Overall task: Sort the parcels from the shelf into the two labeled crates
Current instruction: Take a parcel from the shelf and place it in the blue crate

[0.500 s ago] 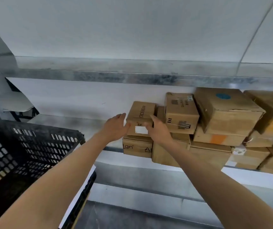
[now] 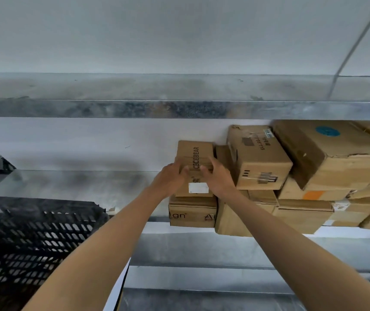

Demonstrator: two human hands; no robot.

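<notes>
A small cardboard parcel (image 2: 194, 153) with a white label on its front sits on top of another brown parcel (image 2: 192, 212) at the left end of the stack on the metal shelf (image 2: 72, 182). My left hand (image 2: 171, 178) grips its left side, fingers curled over the top. My right hand (image 2: 215, 176) grips its right side the same way. A black perforated crate (image 2: 29, 239) stands at the lower left, below and in front of the shelf.
Several more cardboard parcels (image 2: 327, 158) are piled to the right on the same shelf, one with a blue sticker, one with an orange patch. A metal shelf board (image 2: 179, 108) runs overhead. A white sheet (image 2: 117, 288) hangs at the crate's right side.
Both hands have moved up from the parcel's front corners onto its top and sides, closing around it. The view has come nearer to the shelf.
</notes>
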